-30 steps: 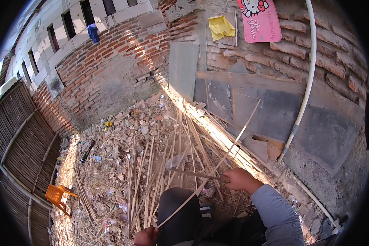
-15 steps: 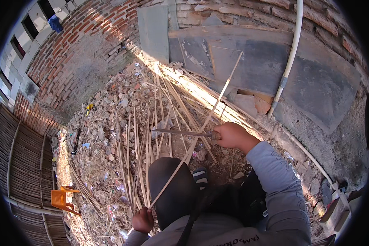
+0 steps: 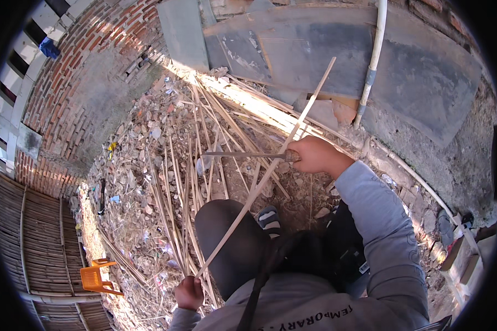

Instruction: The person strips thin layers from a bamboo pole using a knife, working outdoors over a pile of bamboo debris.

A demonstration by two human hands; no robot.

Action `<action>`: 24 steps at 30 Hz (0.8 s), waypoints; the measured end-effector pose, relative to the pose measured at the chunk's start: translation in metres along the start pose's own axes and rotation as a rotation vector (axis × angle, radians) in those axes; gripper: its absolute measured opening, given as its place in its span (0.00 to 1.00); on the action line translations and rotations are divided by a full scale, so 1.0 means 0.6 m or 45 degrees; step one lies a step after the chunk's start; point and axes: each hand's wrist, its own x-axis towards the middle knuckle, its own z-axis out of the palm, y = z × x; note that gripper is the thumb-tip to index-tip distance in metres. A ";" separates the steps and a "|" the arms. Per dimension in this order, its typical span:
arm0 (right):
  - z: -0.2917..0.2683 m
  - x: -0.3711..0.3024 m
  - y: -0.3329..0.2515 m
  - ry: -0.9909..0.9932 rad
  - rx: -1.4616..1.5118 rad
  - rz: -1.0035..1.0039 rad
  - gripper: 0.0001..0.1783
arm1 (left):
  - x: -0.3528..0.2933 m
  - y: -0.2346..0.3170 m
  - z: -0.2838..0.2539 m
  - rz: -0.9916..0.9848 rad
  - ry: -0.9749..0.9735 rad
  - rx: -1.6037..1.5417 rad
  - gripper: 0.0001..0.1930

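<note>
A long pale wooden strip point(image 3: 234, 225), probably bamboo, slants from lower left to upper right across my raised knee. My left hand point(image 3: 189, 293) is closed around its near lower end. My right hand point(image 3: 320, 157) grips the handle of a knife point(image 3: 240, 155), whose long dark blade points left, about level. The knife crosses the strip close to the handle; whether the edge touches the wood I cannot tell. Beyond the knife the strip's far end rises free, in front of the leaning grey sheets.
Several loose strips point(image 3: 174, 207) lie over the rubble-strewn ground point(image 3: 143, 160). Grey sheets point(image 3: 326, 52) lean on the wall behind a white pipe point(image 3: 374, 58). An orange plastic chair point(image 3: 96, 278) stands at left, near a bamboo-slat screen point(image 3: 47, 237).
The whole view has shifted, with the wall and sheets higher in the picture. The strip shows a broader face than before. Both hands keep their grips.
</note>
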 end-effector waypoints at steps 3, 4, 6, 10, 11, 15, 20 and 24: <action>-0.011 0.002 -0.023 -0.087 -0.049 -0.090 0.25 | -0.010 -0.008 0.006 0.001 -0.016 -0.046 0.09; -0.006 0.001 -0.016 0.006 0.125 -0.084 0.25 | -0.012 -0.014 0.013 0.012 -0.003 -0.095 0.09; -0.009 0.001 -0.006 0.046 0.397 -0.037 0.27 | -0.015 -0.019 0.017 0.019 -0.002 -0.148 0.09; -0.005 0.006 -0.006 -0.043 1.145 0.245 0.24 | -0.007 -0.023 0.004 0.023 -0.027 -0.147 0.10; -0.003 0.007 -0.006 -0.049 1.147 0.246 0.24 | 0.003 -0.022 -0.004 0.042 -0.041 -0.143 0.10; -0.019 0.010 -0.035 -0.007 1.490 0.166 0.15 | 0.040 -0.038 -0.023 0.216 -0.043 -0.168 0.09; -0.020 0.007 -0.037 0.037 1.662 0.170 0.05 | 0.085 0.031 -0.033 0.083 -0.138 -0.330 0.19; -0.010 0.009 -0.037 0.007 1.572 0.106 0.09 | 0.107 0.081 -0.018 0.017 -0.192 -0.443 0.15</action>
